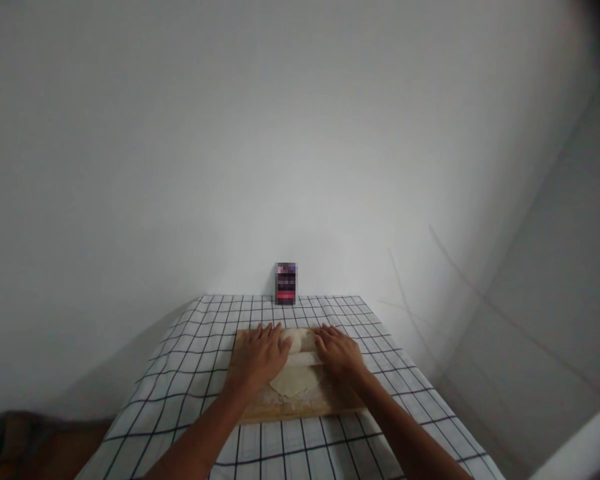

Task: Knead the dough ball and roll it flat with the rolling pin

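A flat sheet of pale dough [291, 383] lies on a floured wooden board [275, 412]. Across the dough runs a light-coloured rolling pin [303, 359], its ends hidden under my hands. My left hand [266, 350] rests palm down over the pin's left part, fingers stretched forward and thumb pointing inward. Over the right part lies my right hand [337, 350], also flat with its fingers extended. Dough shows both in front of the pin and beyond it, between the two hands.
Under the board is a table with a white, black-checked cloth [180, 373]. A small dark upright object with a screen-like blurred front [286, 284] leans at the table's far edge against a white wall [300, 147]. Something brown [45, 447] sits low at the left.
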The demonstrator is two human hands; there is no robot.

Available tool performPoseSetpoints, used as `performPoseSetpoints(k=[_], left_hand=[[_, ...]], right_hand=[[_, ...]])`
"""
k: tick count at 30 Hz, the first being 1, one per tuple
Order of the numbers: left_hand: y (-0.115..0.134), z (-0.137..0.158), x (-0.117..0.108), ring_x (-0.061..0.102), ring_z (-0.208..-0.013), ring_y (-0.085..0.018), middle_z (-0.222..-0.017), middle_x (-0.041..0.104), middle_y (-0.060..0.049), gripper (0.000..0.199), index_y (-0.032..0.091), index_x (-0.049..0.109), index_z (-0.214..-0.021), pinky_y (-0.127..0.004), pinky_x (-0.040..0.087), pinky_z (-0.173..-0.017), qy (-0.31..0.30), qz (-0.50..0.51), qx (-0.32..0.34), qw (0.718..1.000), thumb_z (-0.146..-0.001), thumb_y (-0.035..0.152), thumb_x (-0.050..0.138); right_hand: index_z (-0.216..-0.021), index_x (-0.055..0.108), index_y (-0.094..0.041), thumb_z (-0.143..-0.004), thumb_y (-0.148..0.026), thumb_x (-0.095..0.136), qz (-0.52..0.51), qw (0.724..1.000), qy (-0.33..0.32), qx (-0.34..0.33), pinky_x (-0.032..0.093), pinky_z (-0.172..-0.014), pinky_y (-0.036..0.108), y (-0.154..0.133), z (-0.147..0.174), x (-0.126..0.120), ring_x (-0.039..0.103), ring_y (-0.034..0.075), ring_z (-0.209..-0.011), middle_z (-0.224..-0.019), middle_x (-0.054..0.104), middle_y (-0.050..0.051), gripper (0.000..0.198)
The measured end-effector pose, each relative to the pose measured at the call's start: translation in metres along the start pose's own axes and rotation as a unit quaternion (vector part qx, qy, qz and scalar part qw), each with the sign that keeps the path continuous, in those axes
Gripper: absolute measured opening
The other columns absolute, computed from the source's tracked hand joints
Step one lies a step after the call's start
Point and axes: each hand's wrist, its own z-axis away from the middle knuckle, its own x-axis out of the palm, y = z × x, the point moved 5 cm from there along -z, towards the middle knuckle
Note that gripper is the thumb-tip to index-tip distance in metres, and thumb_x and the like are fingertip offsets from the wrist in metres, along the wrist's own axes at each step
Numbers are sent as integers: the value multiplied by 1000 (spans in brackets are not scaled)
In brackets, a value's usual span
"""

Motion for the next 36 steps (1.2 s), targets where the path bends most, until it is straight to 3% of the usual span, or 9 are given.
performPoseSetpoints(k=[5,12,16,20,23,27,32,34,36], left_hand=[[11,24,-6,41,-150,-35,-153,59,-12,50,18,58,-144,-58,28,-124,49,-2,22,999,-106,44,36],[18,58,-12,38,-153,-33,-160,51,-10,55,17,52,-151,-57,28,-126,51,18,64,996,-108,46,34],[20,84,-16,39,-152,-31,-159,53,-11,52,16,50,-150,-56,35,-124,90,36,118,988,-107,43,41],[18,103,-23,44,-149,-30,-157,55,-7,41,24,56,-142,-58,40,-122,89,73,140,983,-104,37,52],[18,110,-24,51,-144,-30,-148,63,-6,28,26,63,-128,-58,45,-118,73,111,134,982,-101,30,56],[14,103,-27,47,-146,-31,-142,66,-8,26,24,65,-122,-59,45,-117,98,132,116,980,-101,38,55],[2,59,-36,57,-134,-31,-127,72,-10,29,21,69,-106,-55,46,-115,111,110,86,984,-105,37,45],[-5,38,-34,65,-122,-28,-120,74,-9,33,20,69,-107,-50,50,-110,93,96,71,989,-107,36,40],[-11,22,-29,65,-124,-28,-126,73,-11,35,19,68,-117,-49,49,-110,80,84,56,992,-107,33,37]], right_hand=[[-135,66,-23,-109,-38,27,2,1000,28,-5,44,-115,42,-5,31,0,50,26,-144,-151,61,7,50],[-146,59,-17,-109,-41,31,5,999,48,9,39,-121,47,-9,73,2,42,30,-151,-160,50,12,52],[-149,56,-19,-104,-49,48,-23,998,58,-5,38,-122,51,-12,96,1,41,31,-151,-161,47,12,55],[-135,67,-25,-91,-46,70,-53,997,57,-14,40,-121,50,-14,109,-2,41,32,-151,-162,48,6,49],[-127,71,-27,-92,-43,71,-76,995,61,-19,35,-123,52,-15,111,-3,45,30,-148,-155,57,4,38],[-125,70,-27,-95,-40,69,-89,993,64,-43,32,-123,53,-19,103,-6,52,28,-143,-148,64,5,33],[-115,72,-26,-97,-42,68,-78,993,81,-21,47,-106,43,-30,70,-21,67,26,-121,-127,75,6,24],[-109,72,-25,-96,-44,67,-57,995,83,-5,50,-100,42,-34,56,-21,69,26,-112,-118,76,6,23],[-112,71,-24,-97,-46,66,-39,996,77,-2,51,-98,43,-36,44,-15,68,28,-114,-122,75,7,27]])
